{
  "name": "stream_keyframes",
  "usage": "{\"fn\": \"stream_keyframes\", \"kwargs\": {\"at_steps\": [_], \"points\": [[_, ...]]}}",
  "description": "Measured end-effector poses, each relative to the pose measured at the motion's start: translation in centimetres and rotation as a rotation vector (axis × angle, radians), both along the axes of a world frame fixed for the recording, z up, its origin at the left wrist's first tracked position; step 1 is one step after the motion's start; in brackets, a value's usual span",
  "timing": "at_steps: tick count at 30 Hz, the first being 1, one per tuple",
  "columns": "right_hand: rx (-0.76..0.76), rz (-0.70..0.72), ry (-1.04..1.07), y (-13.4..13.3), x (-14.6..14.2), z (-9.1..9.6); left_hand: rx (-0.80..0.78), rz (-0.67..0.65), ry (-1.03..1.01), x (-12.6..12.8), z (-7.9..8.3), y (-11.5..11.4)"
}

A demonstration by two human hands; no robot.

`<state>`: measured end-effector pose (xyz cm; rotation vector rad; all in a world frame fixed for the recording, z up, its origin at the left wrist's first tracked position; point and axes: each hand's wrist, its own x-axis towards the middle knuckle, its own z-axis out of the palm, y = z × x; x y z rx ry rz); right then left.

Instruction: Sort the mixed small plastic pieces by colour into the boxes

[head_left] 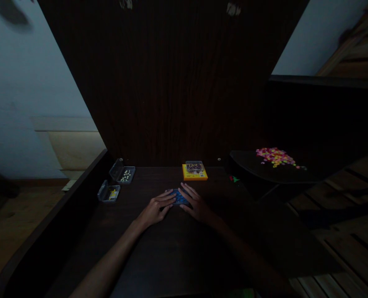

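A small flat blue piece, like a case or tray with small bits on it [180,197], lies on the dark table in front of me. My left hand [159,208] rests on its left side, fingers stretched out over the edge. From the other side my right hand [195,204] reaches over its right edge, fingers spread and nearly flat. The hands cover both ends of the blue piece, and only its middle shows. Dim light hides what the bits are.
Two clear lidded boxes stand open at left, one with pale pieces [127,175], one with yellow pieces [112,193]. A clear box of dark bits [194,166] sits on a yellow box [195,177]. Colourful beads [276,156] cover part of the right shelf. A red-green item [234,179] lies nearby.
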<state>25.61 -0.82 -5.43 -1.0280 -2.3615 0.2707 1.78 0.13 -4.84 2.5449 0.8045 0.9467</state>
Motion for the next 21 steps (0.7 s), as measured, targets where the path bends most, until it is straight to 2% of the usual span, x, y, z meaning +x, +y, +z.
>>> {"fn": "stream_keyframes", "kwargs": {"at_steps": [7,21], "points": [[0.028,-0.014,-0.079,0.1,0.0,-0.2,0.002,0.084,0.065,0.1,0.3,-0.2],[0.114,0.007,-0.148,0.5,-0.1,-0.3,0.108,0.060,0.207,0.3,-0.6,0.1]]}}
